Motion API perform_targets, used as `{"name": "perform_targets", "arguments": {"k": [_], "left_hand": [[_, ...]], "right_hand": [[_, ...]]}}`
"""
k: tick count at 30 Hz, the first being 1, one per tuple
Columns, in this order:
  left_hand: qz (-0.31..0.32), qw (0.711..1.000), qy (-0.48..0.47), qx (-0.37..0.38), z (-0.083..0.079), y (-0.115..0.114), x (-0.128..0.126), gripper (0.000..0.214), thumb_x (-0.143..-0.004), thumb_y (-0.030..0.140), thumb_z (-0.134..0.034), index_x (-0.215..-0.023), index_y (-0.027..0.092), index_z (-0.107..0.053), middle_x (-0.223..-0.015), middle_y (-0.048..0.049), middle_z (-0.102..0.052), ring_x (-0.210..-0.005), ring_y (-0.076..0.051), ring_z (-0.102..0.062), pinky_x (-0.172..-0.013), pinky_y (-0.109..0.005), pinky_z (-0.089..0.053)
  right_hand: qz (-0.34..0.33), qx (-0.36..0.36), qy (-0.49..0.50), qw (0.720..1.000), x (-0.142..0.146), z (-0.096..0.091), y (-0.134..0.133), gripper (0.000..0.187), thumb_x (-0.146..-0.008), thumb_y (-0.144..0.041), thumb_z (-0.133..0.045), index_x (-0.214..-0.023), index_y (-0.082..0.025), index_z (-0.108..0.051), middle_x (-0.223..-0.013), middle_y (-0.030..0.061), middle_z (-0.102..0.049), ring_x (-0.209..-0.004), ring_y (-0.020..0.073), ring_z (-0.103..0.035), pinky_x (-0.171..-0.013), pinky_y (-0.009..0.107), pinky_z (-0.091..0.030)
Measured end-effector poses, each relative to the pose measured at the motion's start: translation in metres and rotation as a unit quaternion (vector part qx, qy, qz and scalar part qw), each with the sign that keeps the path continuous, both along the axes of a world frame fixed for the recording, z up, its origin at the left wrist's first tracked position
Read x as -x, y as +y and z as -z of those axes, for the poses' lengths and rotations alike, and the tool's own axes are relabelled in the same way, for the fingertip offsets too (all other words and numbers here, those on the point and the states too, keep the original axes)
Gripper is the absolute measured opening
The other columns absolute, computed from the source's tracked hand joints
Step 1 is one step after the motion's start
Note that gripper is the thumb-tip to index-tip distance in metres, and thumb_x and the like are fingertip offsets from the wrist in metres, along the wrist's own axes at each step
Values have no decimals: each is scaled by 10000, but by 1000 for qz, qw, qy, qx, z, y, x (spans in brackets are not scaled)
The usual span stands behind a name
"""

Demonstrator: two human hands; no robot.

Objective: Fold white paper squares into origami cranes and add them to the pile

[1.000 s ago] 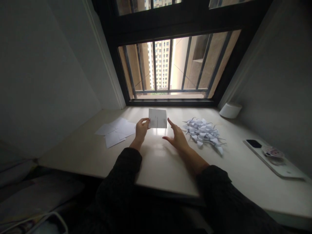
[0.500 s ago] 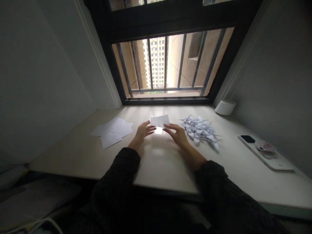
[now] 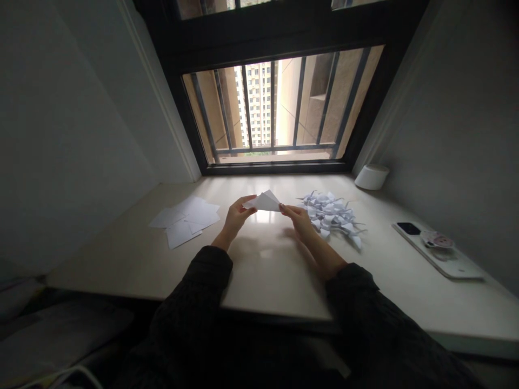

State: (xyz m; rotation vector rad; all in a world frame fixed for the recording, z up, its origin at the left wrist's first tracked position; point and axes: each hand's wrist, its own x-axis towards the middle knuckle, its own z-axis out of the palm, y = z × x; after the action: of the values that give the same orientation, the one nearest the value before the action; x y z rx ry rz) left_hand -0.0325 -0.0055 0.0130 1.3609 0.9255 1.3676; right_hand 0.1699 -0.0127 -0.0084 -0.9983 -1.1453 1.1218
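On the pale counter below the barred window, I saw through my distant feed a heap of spiky paper shapes at right and overlapping white sheets at left. Between them the left hand and the right hand, thumbs nearly closed against fingers, each pinched one end of a folded paper, held above the counter.

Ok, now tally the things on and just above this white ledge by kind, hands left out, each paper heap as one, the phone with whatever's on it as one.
Held paper: 1
Heap of flat sheets: 1
Heap of folded paper pieces: 1
Phone: 1
White object in the far right corner: 1
Total: 5
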Motion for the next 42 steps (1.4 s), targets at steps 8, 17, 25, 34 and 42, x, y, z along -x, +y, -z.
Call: {"name": "perform_targets", "arguments": {"k": [8,17,25,34,42], "left_hand": [[-123,992,-24,-7,5,-15,-26,540,-611,409,-781,-1078,173,-649,-894,-63,-696,-772,-163,-642,-669,-284,-539],[-173,984,-30,30,6,-23,-36,505,-626,444,-760,-1045,168,-693,-919,-82,-695,-829,-196,-647,-604,-260,-532],[-204,977,-20,58,7,-20,-34,419,-604,478,-761,-869,154,-728,-871,-80,-697,-787,-186,-632,-554,-239,-495],[-181,983,-5,31,4,-24,-35,489,-637,443,-757,-1054,194,-703,-848,-64,-720,-753,-165,-627,-537,-215,-423],[-220,975,-17,20,2,-26,-38,398,-650,426,-754,-973,194,-734,-925,-71,-731,-822,-200,-642,-588,-258,-460]], "right_hand": [[4,-70,12,998,4,-2,-2,311,-685,-460,-698,-879,-222,-752,-890,33,-739,-888,216,-655,-855,356,-470],[18,-79,32,996,11,0,-6,554,-678,-431,-730,-1171,-196,-639,-939,81,-738,-857,229,-683,-821,381,-522],[7,-92,38,995,17,1,-8,375,-680,-379,-730,-1021,-225,-722,-1064,51,-709,-1008,257,-654,-952,422,-481],[24,-83,7,996,14,2,-7,360,-693,-375,-717,-1021,-224,-719,-1055,38,-707,-1014,269,-653,-955,433,-479],[22,-87,11,996,16,0,-11,347,-690,-367,-720,-1008,-228,-723,-1039,31,-711,-1009,266,-657,-963,438,-480]]}}
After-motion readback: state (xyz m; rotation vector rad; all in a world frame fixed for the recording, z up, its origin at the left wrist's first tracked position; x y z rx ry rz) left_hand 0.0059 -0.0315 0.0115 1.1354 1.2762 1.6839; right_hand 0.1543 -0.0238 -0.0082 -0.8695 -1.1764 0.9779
